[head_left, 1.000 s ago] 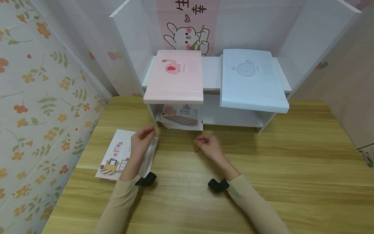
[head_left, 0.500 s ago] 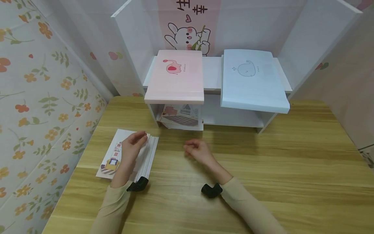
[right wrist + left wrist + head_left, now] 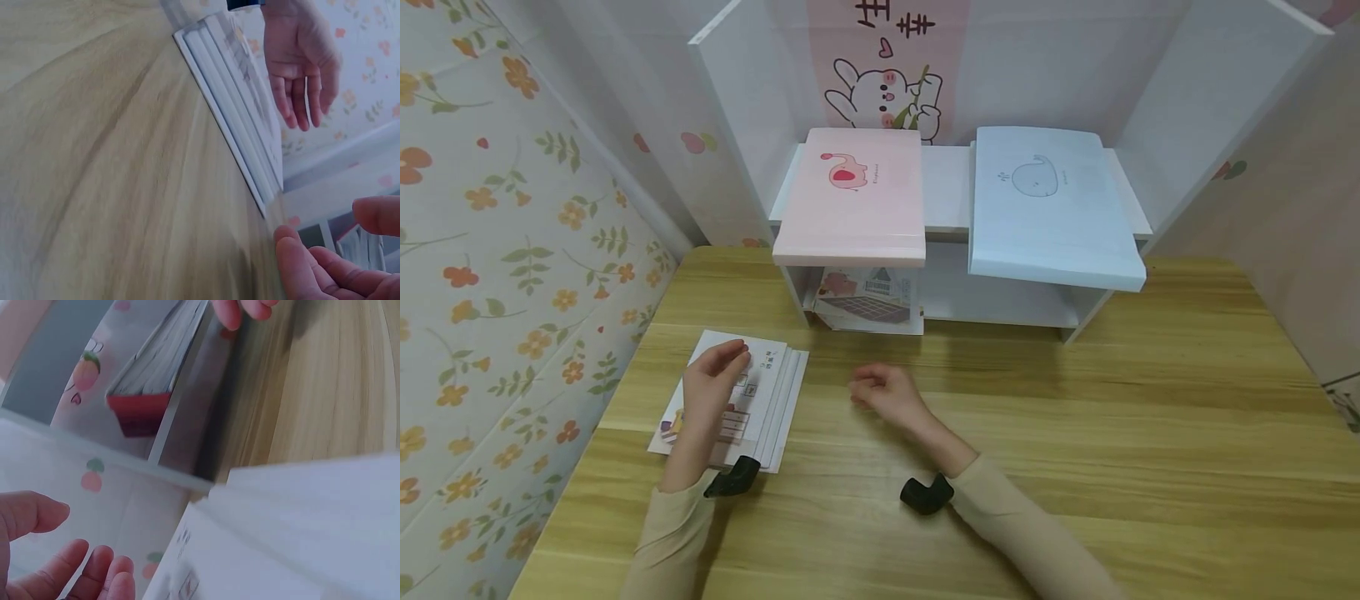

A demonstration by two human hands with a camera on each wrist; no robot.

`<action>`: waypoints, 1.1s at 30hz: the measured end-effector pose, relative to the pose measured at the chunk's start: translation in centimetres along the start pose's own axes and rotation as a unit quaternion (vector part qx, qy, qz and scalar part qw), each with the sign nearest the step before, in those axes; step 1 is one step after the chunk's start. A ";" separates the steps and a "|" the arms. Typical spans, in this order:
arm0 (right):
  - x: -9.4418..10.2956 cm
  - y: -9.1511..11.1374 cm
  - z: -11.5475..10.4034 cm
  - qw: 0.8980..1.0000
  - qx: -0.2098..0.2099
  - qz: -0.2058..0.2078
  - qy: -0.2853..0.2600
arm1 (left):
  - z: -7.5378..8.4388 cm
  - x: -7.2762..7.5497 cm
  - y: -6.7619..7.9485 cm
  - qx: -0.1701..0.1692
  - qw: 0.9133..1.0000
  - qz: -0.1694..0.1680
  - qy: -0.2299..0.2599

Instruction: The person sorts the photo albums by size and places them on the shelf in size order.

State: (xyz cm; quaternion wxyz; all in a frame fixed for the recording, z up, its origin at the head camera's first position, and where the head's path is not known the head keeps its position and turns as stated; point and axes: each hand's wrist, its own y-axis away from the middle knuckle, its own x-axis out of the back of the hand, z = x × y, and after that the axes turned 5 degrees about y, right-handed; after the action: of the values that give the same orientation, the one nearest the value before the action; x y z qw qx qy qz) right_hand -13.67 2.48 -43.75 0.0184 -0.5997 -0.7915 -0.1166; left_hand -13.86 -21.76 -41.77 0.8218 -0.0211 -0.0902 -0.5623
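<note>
My left hand [image 3: 706,392] hovers over a stack of thin white booklets [image 3: 763,400] lying on the table at left. The top cover has a drawing of furniture, partly hidden by that hand. In the left wrist view the thumb and fingers [image 3: 94,569] are apart with nothing between them. To the right of the stack, my right hand [image 3: 891,396] is in the air above the wood. The right wrist view shows its fingers [image 3: 300,262] loosely bent around nothing, with the booklet stack [image 3: 231,100] and the left hand [image 3: 303,69] beyond.
A white desktop shelf [image 3: 1000,296] stands at the back. A pink elephant-print book [image 3: 850,208] and a blue whale-print one [image 3: 1045,217] lie on its upper board, overhanging the front. More booklets [image 3: 868,304] are on the lower level at left. The wooden tabletop [image 3: 1112,433] extends right.
Both hands have moved left and somewhat toward the front edge. The left hand has gone from the stack's far right corner to over its middle. The stack and shelf items stay put.
</note>
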 end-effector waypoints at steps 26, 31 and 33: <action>-3.4 0.5 -0.4 0.995 0.051 -0.076 0.044 | -0.2 6.3 -0.5 0.036 0.993 0.109 0.011; -4.2 0.4 -0.3 0.993 0.060 -0.082 0.057 | -0.7 7.0 -0.5 0.028 0.991 0.128 0.037; -4.5 0.4 -0.3 0.992 0.062 -0.084 0.064 | -0.9 7.2 -0.5 0.028 0.990 0.131 0.031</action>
State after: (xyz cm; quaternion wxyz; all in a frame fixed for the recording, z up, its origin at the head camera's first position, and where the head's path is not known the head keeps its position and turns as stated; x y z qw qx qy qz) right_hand -12.07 -1.76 -44.17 0.0964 -0.5202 -0.8418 -0.1072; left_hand -11.71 -28.72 -41.42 0.8911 0.0079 -0.0765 -0.4473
